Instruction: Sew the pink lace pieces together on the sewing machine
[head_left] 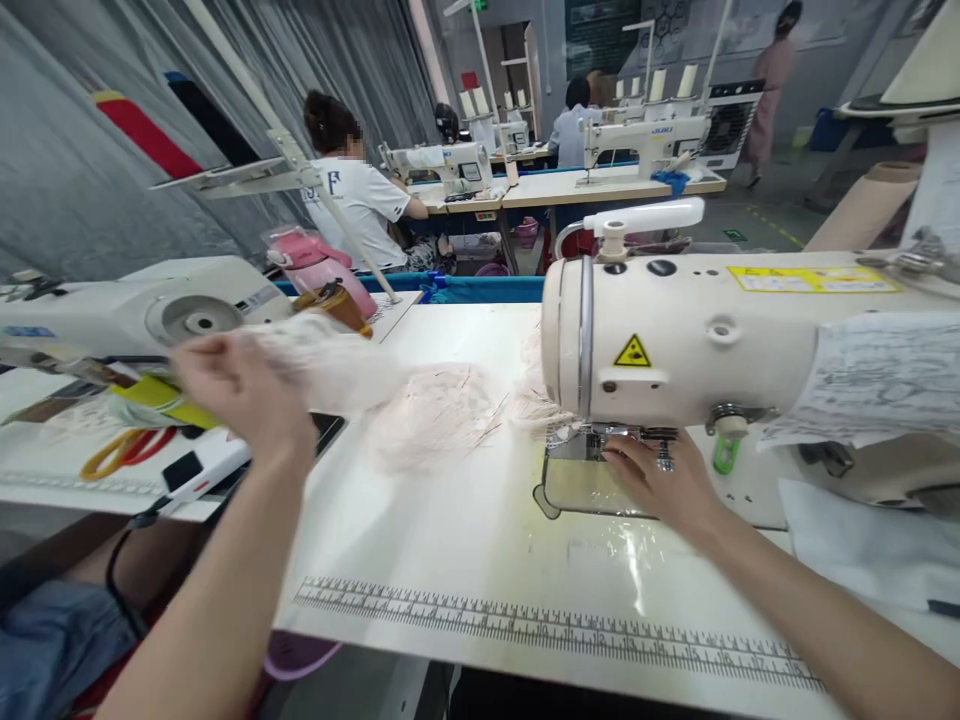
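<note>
My left hand [244, 390] is raised over the left part of the table, its fingers closed on a piece of sheer whitish lace fabric [330, 362]. Motion blurs both the hand and the cloth, which trails to the right. My right hand [667, 480] is under the head of the white sewing machine [675, 330], with its fingertips pinched together beside the presser foot area and metal plate [592, 487]. Whatever lies between those fingertips is hidden. Between my hands, a pale pink heap of sheer fabric [435, 415] with loose thread ends lies on the table.
A printed ruler strip [555, 625] runs along the table's front edge. Left are a second sewing machine [150, 305], orange-handled scissors [112, 455] and a pink bottle [319, 265]. White cloth [862, 540] lies at right. Several people sit or stand farther back.
</note>
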